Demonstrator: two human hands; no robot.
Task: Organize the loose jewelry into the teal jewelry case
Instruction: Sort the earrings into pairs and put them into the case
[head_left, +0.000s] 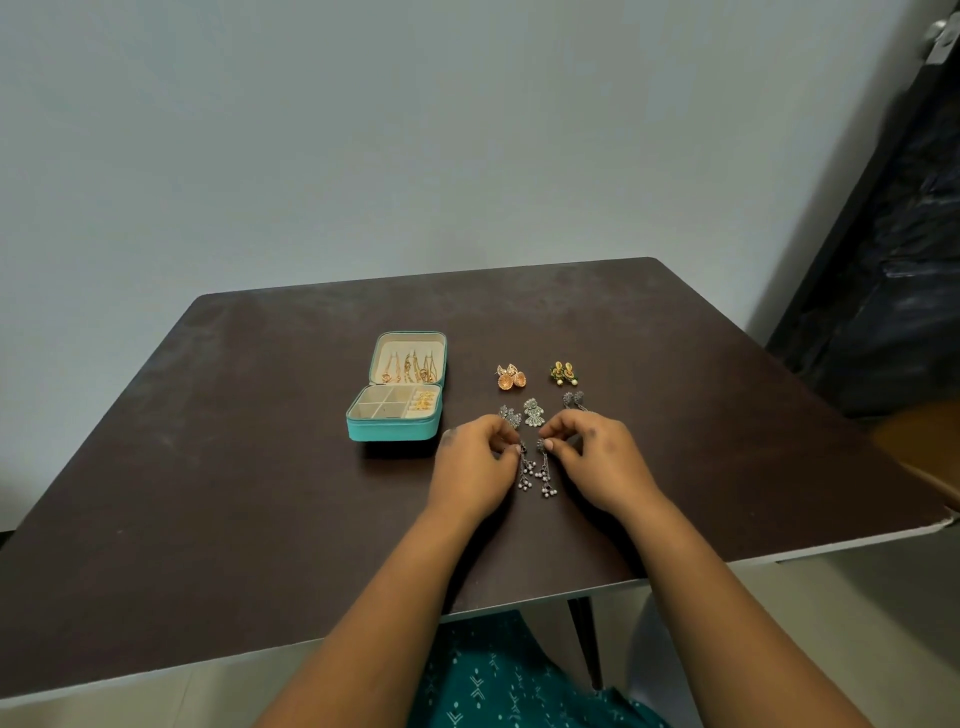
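The teal jewelry case (390, 430) lies open on the dark table (234, 467), with gold chains in its lid and gold pieces in one right compartment. My left hand (475, 470) pinches the top of a long silver dangling earring (524, 470). My right hand (597, 460) pinches the top of its twin (545, 475). Both earrings trail on the table between my hands. Beyond my fingers lie silver fan earrings (533, 412), a silver pair (510, 415), another silver pair (574, 400), orange-gold jhumkas (511, 378) and green-yellow earrings (563, 373).
The table's near edge (363, 631) runs just in front of my lap. A dark door or cabinet (893, 291) stands at the right. A plain wall is behind the table.
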